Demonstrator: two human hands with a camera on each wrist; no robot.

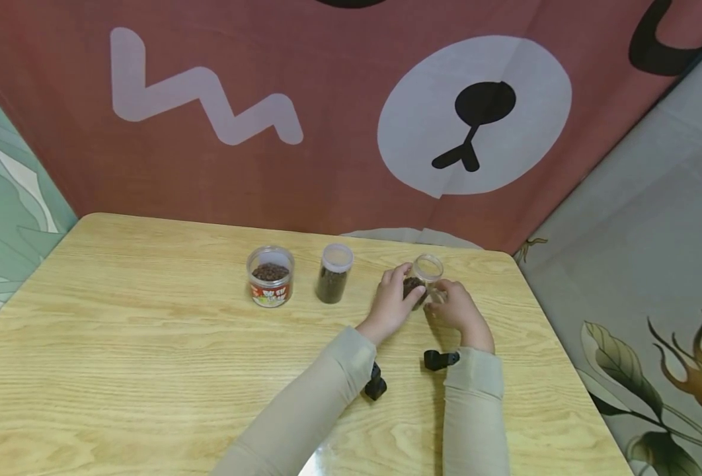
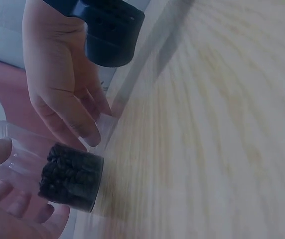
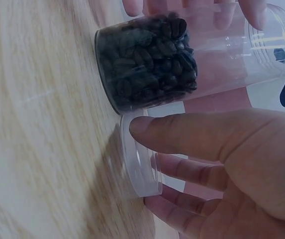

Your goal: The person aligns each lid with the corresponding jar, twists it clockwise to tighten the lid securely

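Note:
A clear open-mouthed plastic jar (image 3: 221, 59) stands upright on the table, its lower part filled with dark beans that look like coffee beans. My left hand (image 1: 391, 303) grips the jar's side, with thumb and fingers around its wall, as the left wrist view (image 2: 20, 211) also shows. Beside the jar's base, my right hand (image 1: 459, 311) pinches a clear lid (image 3: 141, 159) between thumb and fingers. That lid is on edge or tilted, close to the tabletop. No lid covers the jar's mouth.
To the left of the hands stand a closed jar (image 1: 334, 274) of dark grains with a whitish lid and an open tub (image 1: 270, 291) of brown bits with a red label. Behind the wooden table (image 1: 166, 317) hangs a printed cloth (image 1: 339, 178). Black wrist devices (image 1: 440, 360) sit near the tabletop.

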